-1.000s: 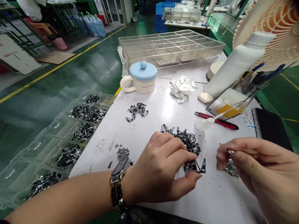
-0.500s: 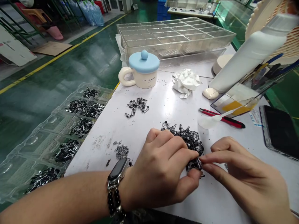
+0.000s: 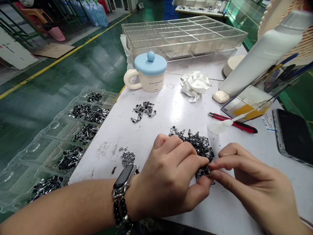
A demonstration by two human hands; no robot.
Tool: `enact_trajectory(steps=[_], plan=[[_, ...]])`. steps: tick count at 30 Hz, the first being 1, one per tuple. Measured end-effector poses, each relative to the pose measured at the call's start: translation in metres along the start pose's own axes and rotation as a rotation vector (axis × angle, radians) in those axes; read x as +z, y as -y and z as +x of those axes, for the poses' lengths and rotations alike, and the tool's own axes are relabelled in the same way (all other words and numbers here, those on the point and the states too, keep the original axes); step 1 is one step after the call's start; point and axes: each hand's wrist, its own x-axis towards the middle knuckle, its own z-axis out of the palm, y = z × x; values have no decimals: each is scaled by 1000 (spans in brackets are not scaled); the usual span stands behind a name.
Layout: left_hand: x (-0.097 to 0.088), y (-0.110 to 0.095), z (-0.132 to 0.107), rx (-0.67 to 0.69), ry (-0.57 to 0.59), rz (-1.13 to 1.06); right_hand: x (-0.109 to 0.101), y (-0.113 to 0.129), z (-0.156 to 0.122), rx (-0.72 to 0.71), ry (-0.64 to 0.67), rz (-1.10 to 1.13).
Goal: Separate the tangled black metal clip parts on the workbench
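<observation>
My left hand (image 3: 174, 176), with a watch and black beads at its wrist, bends over a pile of small black clip-like parts (image 3: 201, 145). Its thumb and index finger pinch at the pile's near edge, on a piece mostly hidden by the fingertips. From the other side my right hand (image 3: 254, 182) meets it, thumb and index fingertip pressed together at the same spot. What the right fingertips hold is too small to make out. Left of my wrist lies a small heap of shiny clear or silvery bits (image 3: 128, 158). Farther back is a loose group of black parts (image 3: 144, 111).
A lidded mug (image 3: 153, 80) and crumpled tissue (image 3: 195, 85) stand behind the piles. To the right are a red-black pen (image 3: 244, 127), a white spoon (image 3: 223, 125), a phone (image 3: 293, 137) and a white bottle (image 3: 262, 58). Compartment trays sit behind (image 3: 186, 37) and lower left (image 3: 52, 130).
Both hands stay at the same spot over the pile. The left thumb has shifted slightly right, closer to the right fingertips.
</observation>
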Motion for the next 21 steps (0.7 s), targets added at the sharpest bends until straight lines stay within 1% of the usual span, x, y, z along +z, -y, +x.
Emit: enact_trajectory(steps=[8, 12, 17, 21], plan=[[1, -1, -1, 8, -6, -5, 0, -6, 2, 62, 48, 84], [3, 2, 0, -15, 14, -20, 0, -6, 0, 85, 77, 111], [5, 4, 0, -7, 15, -34, 0, -6, 1, 64, 70, 65], [4, 4, -1, -1, 4, -26, -1, -4, 1, 17, 50, -12]])
